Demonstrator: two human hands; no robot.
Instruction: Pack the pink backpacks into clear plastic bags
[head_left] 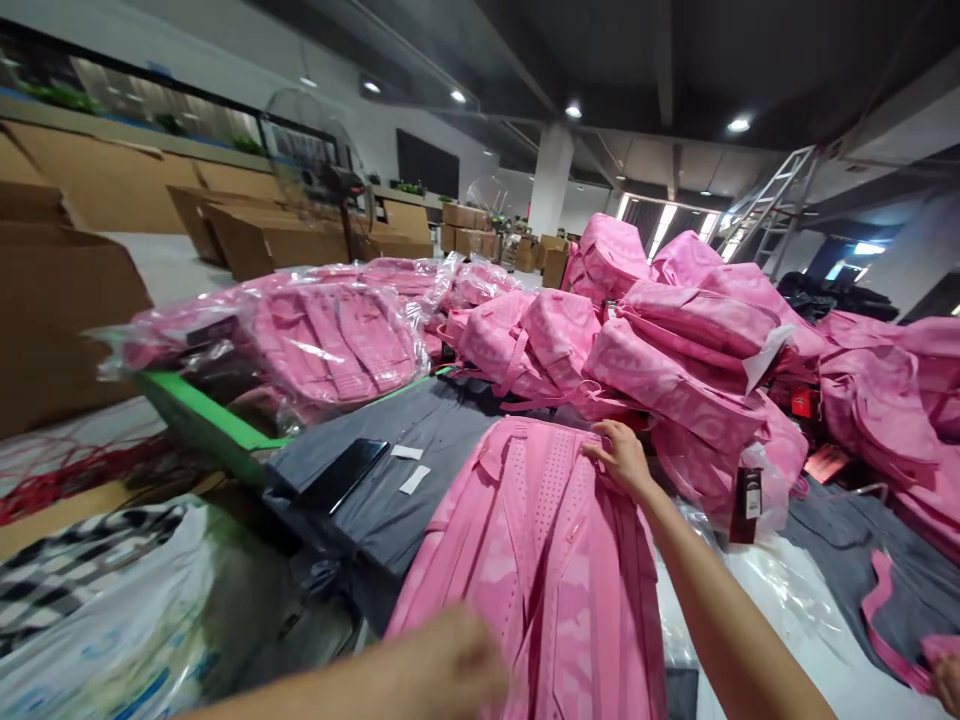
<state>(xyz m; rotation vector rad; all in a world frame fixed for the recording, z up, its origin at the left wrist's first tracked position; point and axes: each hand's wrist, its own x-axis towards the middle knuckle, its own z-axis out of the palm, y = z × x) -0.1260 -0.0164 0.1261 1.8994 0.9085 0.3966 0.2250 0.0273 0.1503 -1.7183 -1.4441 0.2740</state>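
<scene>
A pink camouflage backpack point(559, 560) lies before me, its strap side up, with perforated shoulder straps running down it. My right hand point(621, 458) is closed on the backpack's upper right corner, fingers curled over the edge. Low in the view, my left hand point(454, 660) passes over the backpack's lower left side. Motion smears its fingers, so neither their shape nor any contact shows. To the left, a black phone point(346, 475) and two small white slips point(411, 467) rest on the dark grey covered table point(450, 420).
Pink backpacks point(690, 350) are heaped behind, some with hang tags. Plastic-wrapped backpacks point(337, 340) pile up by a green-edged bin point(210, 410). Clear plastic bags point(787, 580) lie at right. Another person's hand point(946, 680) shows at the right edge. Cartons point(277, 240) and a fan point(315, 160) stand behind.
</scene>
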